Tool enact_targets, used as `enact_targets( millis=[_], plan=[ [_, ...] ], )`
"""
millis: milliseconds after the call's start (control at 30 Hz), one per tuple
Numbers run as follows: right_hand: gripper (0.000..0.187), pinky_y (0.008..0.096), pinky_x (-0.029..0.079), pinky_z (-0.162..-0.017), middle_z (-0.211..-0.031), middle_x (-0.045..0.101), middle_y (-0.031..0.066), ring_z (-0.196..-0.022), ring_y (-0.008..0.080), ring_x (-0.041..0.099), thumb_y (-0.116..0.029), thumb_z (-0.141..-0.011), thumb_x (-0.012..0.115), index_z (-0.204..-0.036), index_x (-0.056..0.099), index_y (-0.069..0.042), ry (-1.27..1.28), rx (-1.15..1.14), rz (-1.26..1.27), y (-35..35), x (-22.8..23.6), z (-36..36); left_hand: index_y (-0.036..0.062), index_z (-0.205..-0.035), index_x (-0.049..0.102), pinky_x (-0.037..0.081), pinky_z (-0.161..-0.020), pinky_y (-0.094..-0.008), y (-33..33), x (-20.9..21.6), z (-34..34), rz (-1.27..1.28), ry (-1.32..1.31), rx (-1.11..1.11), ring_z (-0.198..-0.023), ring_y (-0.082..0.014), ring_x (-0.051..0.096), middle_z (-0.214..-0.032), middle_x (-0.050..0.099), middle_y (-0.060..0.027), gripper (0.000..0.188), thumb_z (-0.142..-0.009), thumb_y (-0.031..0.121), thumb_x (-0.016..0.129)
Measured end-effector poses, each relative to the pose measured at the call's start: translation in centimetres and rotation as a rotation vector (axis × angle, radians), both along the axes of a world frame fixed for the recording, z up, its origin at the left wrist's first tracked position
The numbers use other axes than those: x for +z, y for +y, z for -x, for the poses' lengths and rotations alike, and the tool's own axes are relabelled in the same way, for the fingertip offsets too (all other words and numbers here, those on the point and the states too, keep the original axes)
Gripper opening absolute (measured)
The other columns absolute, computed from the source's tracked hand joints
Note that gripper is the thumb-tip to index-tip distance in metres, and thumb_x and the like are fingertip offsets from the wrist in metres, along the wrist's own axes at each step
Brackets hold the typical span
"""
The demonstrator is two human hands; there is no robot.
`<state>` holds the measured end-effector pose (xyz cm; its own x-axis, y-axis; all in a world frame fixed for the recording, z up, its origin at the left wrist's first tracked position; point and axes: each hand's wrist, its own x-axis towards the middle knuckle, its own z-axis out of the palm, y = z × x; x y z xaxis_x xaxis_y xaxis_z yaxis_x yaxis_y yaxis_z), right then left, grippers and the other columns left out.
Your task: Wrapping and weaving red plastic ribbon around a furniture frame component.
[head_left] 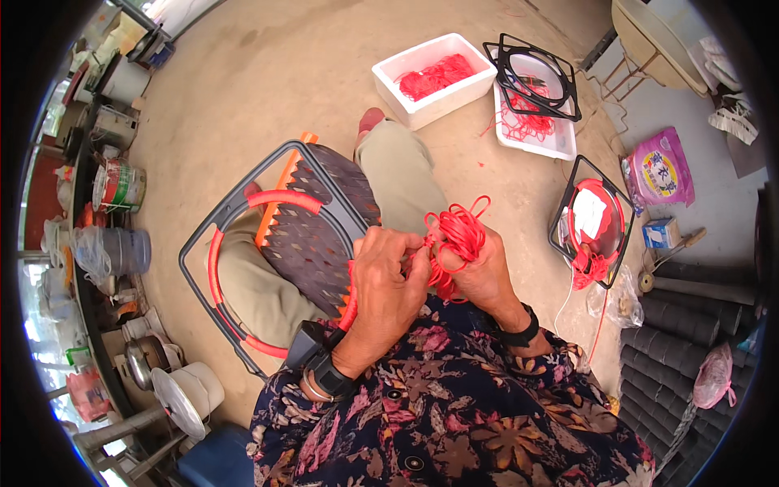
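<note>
In front of my body my right hand (483,276) is closed around a looped bundle of red cord (461,231). Fingertips of my left hand (388,280) pinch the cord at the bundle's left side; the strand between them is mostly hidden. Left of that hand, a black frame (192,240) with a round inner ring leans over my leg. Red cord wraps much of the ring (280,197), while its upper right part shows bare and dark. Behind the frame lies a dark lattice panel (320,211) with an orange toothed edge.
Ahead, a white foam box (434,105) holds red cord. Beside it a white tray (552,150) carries more cord and stacked black frames (535,77). A partly wrapped frame (621,252) stands at right, near a purple bag (661,166). Cluttered shelves (97,316) line the left.
</note>
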<state>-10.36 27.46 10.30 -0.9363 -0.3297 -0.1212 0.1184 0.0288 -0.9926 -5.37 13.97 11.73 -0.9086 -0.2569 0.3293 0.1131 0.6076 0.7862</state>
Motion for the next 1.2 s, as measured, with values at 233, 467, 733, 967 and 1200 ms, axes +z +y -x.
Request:
enact_targets(
  millis=[233,467,733,967,1200],
  plan=[
    [0.013,0.0258,0.047,-0.065,-0.08,0.061,0.0014,-0.072,0.0083,0.054,-0.007,-0.079,0.065,-0.088,0.06,0.001,0.036,-0.049,0.002,-1.2,-0.4,-0.5,0.0004,-0.079,0.059,0.045,-0.061,-0.0314,0.1,-1.0,0.2,-0.101,0.043,0.04,-0.066,-0.0203,0.056,-0.069,0.056,-0.0079,0.008,-0.074,-0.002,0.065],
    [0.012,0.0261,0.047,-0.068,-0.08,0.064,0.002,-0.075,0.0087,0.056,-0.007,-0.083,0.061,-0.09,0.063,0.003,0.069,0.018,-0.09,-1.3,-0.9,-0.2,0.0009,-0.078,0.056,0.042,-0.059,-0.0388,0.7,-2.2,-0.2,-0.301,-0.025,0.136,-0.063,-0.0299,0.053,-0.067,0.054,-0.0121,0.011,-0.071,-0.004,0.063],
    [0.013,0.0247,0.048,-0.072,-0.086,0.065,0.0017,-0.079,0.0081,0.057,-0.009,-0.085,0.063,-0.092,0.063,0.002,-0.096,0.096,-0.051,-0.6,-0.3,0.2,0.0004,-0.077,0.054,0.043,-0.059,-0.0398,0.1,-2.7,-0.9,-0.191,0.046,0.123,-0.064,-0.0313,0.053,-0.07,0.052,-0.0126,0.012,-0.071,-0.006,0.061],
    [0.009,0.0237,0.047,-0.069,-0.082,0.063,0.0004,-0.076,0.0066,0.055,-0.007,-0.084,0.063,-0.088,0.062,0.001,-0.049,0.215,-0.222,0.1,1.0,0.6,0.0018,-0.074,0.052,0.04,-0.061,-0.0418,-0.3,-1.5,-0.7,0.057,0.137,-0.073,-0.066,-0.0317,0.05,-0.071,0.048,-0.0121,0.014,-0.067,-0.008,0.06],
    [0.008,0.0245,0.047,-0.069,-0.081,0.062,0.0007,-0.076,0.006,0.055,-0.005,-0.083,0.06,-0.087,0.061,0.002,-0.1,0.116,-0.08,-0.7,-0.5,0.3,-0.0008,-0.078,0.057,0.044,-0.056,-0.0246,-0.1,-1.8,-0.8,-0.289,-0.004,0.003,-0.063,-0.0118,0.056,-0.075,0.058,-0.0064,0.011,-0.072,-0.01,0.059]
  ],
)
